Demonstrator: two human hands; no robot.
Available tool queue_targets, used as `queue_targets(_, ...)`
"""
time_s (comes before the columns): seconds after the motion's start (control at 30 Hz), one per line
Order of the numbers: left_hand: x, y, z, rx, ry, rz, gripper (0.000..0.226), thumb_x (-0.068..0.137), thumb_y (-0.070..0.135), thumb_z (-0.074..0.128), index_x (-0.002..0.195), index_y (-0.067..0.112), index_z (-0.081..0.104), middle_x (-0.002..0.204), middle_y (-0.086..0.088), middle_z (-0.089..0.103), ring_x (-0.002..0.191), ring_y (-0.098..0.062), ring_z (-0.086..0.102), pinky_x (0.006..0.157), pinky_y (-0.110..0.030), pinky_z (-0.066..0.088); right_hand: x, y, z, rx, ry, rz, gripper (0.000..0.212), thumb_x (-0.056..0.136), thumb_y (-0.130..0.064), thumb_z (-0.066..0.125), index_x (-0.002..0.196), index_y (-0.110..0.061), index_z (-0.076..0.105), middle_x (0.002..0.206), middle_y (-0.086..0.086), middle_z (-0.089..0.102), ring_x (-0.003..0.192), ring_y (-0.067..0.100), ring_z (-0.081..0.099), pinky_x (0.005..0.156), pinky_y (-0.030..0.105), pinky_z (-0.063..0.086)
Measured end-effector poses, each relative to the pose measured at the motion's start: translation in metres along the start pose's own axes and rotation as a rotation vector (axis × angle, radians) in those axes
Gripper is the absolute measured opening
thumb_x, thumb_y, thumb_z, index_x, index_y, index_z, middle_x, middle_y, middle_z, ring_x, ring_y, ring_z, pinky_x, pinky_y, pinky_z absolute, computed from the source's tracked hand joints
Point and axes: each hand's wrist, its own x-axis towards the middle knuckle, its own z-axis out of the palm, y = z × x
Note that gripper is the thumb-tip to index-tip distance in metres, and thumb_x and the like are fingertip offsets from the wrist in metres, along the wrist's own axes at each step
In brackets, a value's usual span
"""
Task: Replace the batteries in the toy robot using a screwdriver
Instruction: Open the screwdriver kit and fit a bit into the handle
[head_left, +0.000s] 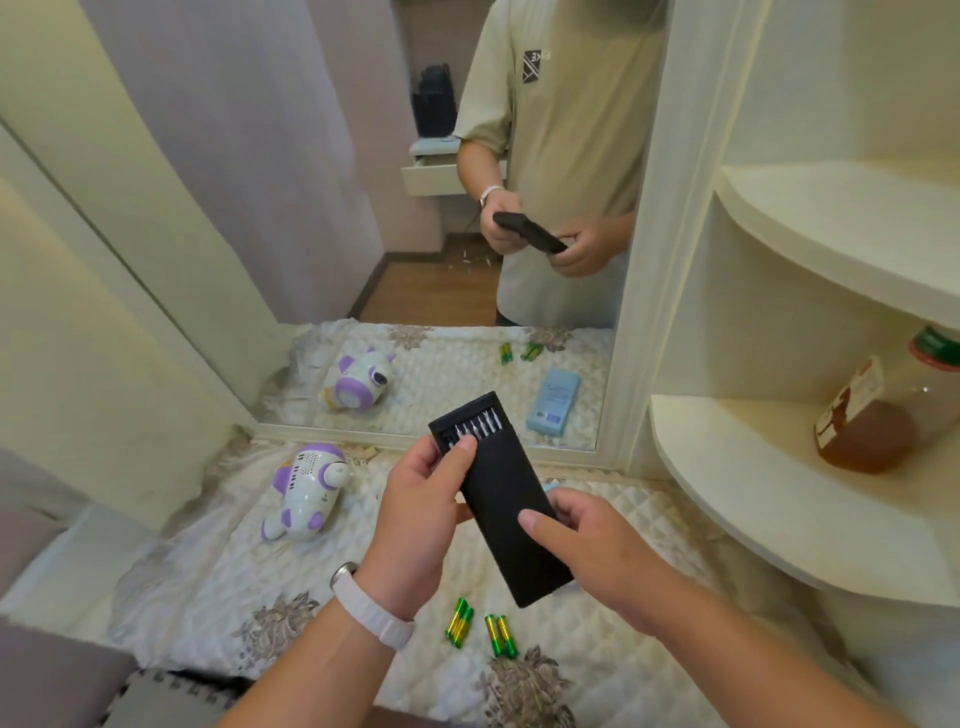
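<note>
Now | left hand (421, 514) pinches screwdriver case (500, 486) top | right hand (587, 545) grips bottom

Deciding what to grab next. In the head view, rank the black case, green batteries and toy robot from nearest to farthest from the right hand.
1. The black case, gripped by the right hand.
2. The green batteries, on the cloth below it.
3. The toy robot, far off to the left.

Toy robot (306, 493): white body, purple feet and trim. Case (511, 519): black; bits (480, 428) inside silver. Batteries (460, 621): green with yellow band. Cloth (234, 571): cream, quilted diamond pattern, grey-brown flower motifs. Watch strap (374, 610): white. Box in mirror (552, 400): light blue. Jar (878, 421): amber contents, green lid. Shelves (769, 499): cream.
</note>
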Motion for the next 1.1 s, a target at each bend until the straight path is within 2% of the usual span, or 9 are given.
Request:
queue_targets(0.07, 0.005, 0.007, 0.0, -0.03, 0.039, 0.018, 0.018, 0.099, 0.022, 0.054, 0.108, 0.016, 0.069, 0.102, -0.006, 0.075, 0.091, -0.019, 0.071, 0.073, -0.039, 0.059, 0.004, -0.003, -0.002, -0.058, -0.007, 0.027, 0.026, 0.093, -0.036, 0.06, 0.089, -0.013, 0.068, 0.073, -0.005, 0.068, 0.067, 0.008, 0.063, 0.064, 0.028, 0.053)
queue_targets(0.17, 0.013, 0.014, 0.003, -0.055, 0.069, 0.034, 0.018, 0.099, 0.024, 0.054, 0.108, 0.018, 0.068, 0.103, -0.003, 0.075, 0.093, -0.018, 0.071, 0.07, -0.035, 0.058, 0.011, -0.012, -0.01, -0.09, -0.009, 0.035, 0.03, 0.092, -0.041, 0.059, 0.089, -0.014, 0.072, 0.077, -0.001, 0.07, 0.066, 0.007, 0.063, 0.06, 0.023, 0.052)
queue_targets(0.43, 0.034, 0.017, 0.009, -0.141, 0.139, 0.038, 0.018, 0.099, 0.023, 0.053, 0.107, 0.017, 0.069, 0.093, 0.001, 0.075, 0.083, -0.016, 0.07, 0.059, -0.028, 0.055, 0.026, -0.011, -0.022, 0.142, 0.03, -0.025, 0.018, 0.09, -0.027, 0.065, 0.091, -0.01, 0.073, 0.079, 0.005, 0.07, 0.071, 0.018, 0.061, 0.062, 0.028, 0.048)
queue_targets(0.53, 0.042, 0.014, 0.009, -0.142, 0.176, 0.059, 0.02, 0.1, 0.024, 0.052, 0.106, 0.017, 0.069, 0.091, 0.0, 0.074, 0.079, -0.018, 0.068, 0.057, -0.028, 0.054, 0.03, -0.015, -0.028, 0.127, 0.031, -0.09, 0.019, 0.086, -0.03, 0.064, 0.087, -0.013, 0.072, 0.074, 0.004, 0.065, 0.067, 0.019, 0.057, 0.062, 0.03, 0.048)
queue_targets(0.6, 0.049, 0.013, 0.006, -0.149, 0.192, 0.066, 0.019, 0.1, 0.025, 0.052, 0.103, 0.018, 0.069, 0.087, 0.001, 0.074, 0.075, -0.016, 0.066, 0.056, -0.028, 0.053, 0.035, -0.016, -0.033, 0.111, 0.014, -0.118, 0.013, 0.092, -0.022, 0.063, 0.085, -0.013, 0.071, 0.071, 0.002, 0.065, 0.065, 0.016, 0.058, 0.061, 0.029, 0.048)
queue_targets(0.73, 0.064, 0.011, -0.01, -0.169, 0.271, 0.058, 0.02, 0.102, 0.026, 0.049, 0.101, 0.019, 0.068, 0.086, 0.001, 0.074, 0.075, -0.014, 0.064, 0.06, -0.028, 0.054, 0.045, -0.016, -0.046, 0.051, -0.021, -0.09, 0.016, 0.094, -0.013, 0.061, 0.08, -0.013, 0.069, 0.064, -0.004, 0.064, 0.059, 0.01, 0.056, 0.058, 0.027, 0.046)
queue_targets(0.87, 0.078, 0.008, -0.03, -0.276, 0.388, 0.038, 0.021, 0.103, 0.027, 0.048, 0.106, 0.018, 0.066, 0.09, 0.002, 0.072, 0.085, -0.017, 0.065, 0.069, -0.034, 0.056, 0.058, -0.017, -0.049, 0.031, -0.092, -0.035, 0.009, 0.088, -0.016, 0.067, 0.081, -0.01, 0.069, 0.066, 0.001, 0.065, 0.061, 0.015, 0.059, 0.055, 0.029, 0.046)
queue_targets(0.97, 0.076, 0.004, -0.026, -0.27, 0.339, 0.05, 0.029, 0.102, 0.03, 0.049, 0.12, 0.011, 0.061, 0.101, -0.001, 0.072, 0.089, -0.018, 0.068, 0.07, -0.035, 0.059, 0.064, -0.021, -0.048, 0.05, -0.118, -0.044, 0.01, 0.084, -0.017, 0.069, 0.08, -0.009, 0.068, 0.066, 0.002, 0.064, 0.06, 0.015, 0.058, 0.052, 0.028, 0.046)
queue_targets(1.1, 0.062, -0.008, -0.013, -0.196, 0.246, 0.043, 0.021, 0.1, 0.024, 0.053, 0.118, 0.014, 0.06, 0.108, -0.003, 0.074, 0.093, -0.019, 0.07, 0.067, -0.035, 0.058, 0.062, -0.025, -0.042, -0.055, -0.247, -0.019, 0.01, 0.09, -0.008, 0.065, 0.099, -0.005, 0.068, 0.084, 0.009, 0.072, 0.073, 0.019, 0.066, 0.061, 0.03, 0.053)
